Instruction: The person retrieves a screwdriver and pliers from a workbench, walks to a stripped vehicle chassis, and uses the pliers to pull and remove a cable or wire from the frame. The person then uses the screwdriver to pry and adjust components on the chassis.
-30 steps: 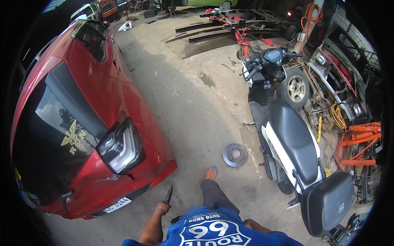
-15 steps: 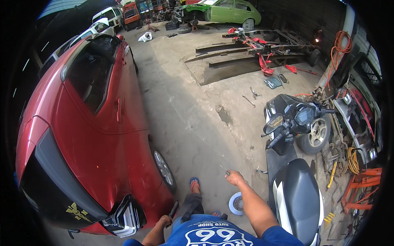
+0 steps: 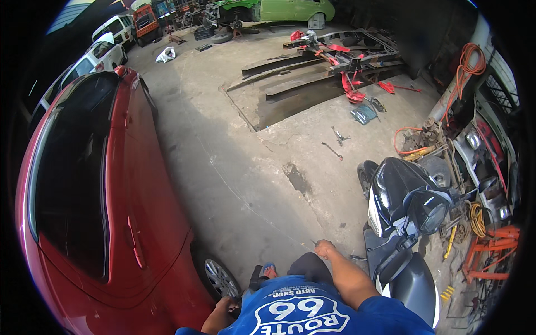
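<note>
A red car point(image 3: 151, 218) fills the left side, its front or rear unseen, with a silver wheel point(image 3: 219, 278) close to the left hand point(image 3: 225, 306). That hand hangs low beside the blue shirt point(image 3: 296, 307); whether its fingers grip anything, I cannot tell. Further right, a foot point(image 3: 269, 271) stands on the concrete floor point(image 3: 245, 184). The right hand point(image 3: 325, 249) is curled closed around a thin tool point(image 3: 314, 243), whose tip points forward above the floor. Rightmost, a black-and-white scooter point(image 3: 403, 195) stands near an orange metal frame point(image 3: 491, 251).
</note>
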Demonstrator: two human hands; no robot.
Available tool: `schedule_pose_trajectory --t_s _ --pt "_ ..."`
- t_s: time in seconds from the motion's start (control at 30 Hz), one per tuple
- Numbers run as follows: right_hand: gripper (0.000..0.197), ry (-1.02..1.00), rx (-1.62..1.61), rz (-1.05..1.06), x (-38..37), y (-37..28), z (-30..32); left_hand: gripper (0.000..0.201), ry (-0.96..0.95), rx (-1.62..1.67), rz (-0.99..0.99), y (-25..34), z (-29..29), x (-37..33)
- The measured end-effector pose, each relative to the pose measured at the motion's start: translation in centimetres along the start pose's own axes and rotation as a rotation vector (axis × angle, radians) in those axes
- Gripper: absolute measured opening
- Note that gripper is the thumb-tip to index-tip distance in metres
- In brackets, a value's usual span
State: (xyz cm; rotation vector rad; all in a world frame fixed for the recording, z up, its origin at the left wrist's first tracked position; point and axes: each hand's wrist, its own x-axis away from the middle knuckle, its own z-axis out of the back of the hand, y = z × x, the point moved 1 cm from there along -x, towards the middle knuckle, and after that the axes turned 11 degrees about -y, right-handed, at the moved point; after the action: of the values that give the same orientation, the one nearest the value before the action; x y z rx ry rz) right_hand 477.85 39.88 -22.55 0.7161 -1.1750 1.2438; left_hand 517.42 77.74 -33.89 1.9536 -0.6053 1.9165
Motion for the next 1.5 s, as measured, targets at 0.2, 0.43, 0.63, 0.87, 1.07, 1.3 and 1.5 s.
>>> schedule_pose_trajectory --t_s 0.2,0.43,0.63,0.87,1.07,1.3,1.5 --pt "0.031 0.152 -0.058 0.113 -10.5 0.5 8.5 0.023 0.155 -0.257 0.172 12.4 15.4 1.8" --pt "0.018 -0.057 -0.066 -0.005 -17.3 5.8 24.0 0.018 0.192 -0.119 -0.075 36.2 24.9 13.5" --pt "0.021 0.111 -0.417 -0.012 -19.7 7.6 42.8 0.015 0.196 -0.020 -0.112 55.8 28.3 18.1" --pt "0.022 0.335 -0.740 0.110 -21.7 10.3 56.9 0.015 0.009 -0.229 -0.145 72.6 37.4 14.4" --pt "0.019 0.070 -1.084 -0.158 -20.9 15.5 59.4 0.019 0.000 -0.467 -0.101 96.1 46.4 10.8" --pt "0.013 0.065 -1.541 -0.319 -26.6 20.2 60.3 0.022 0.230 -0.705 -0.184 132.9 52.6 7.9" --pt "0.006 -0.056 -1.821 -0.230 -29.8 24.3 68.5 0.023 0.347 -0.536 -0.496 158.2 46.1 13.5"
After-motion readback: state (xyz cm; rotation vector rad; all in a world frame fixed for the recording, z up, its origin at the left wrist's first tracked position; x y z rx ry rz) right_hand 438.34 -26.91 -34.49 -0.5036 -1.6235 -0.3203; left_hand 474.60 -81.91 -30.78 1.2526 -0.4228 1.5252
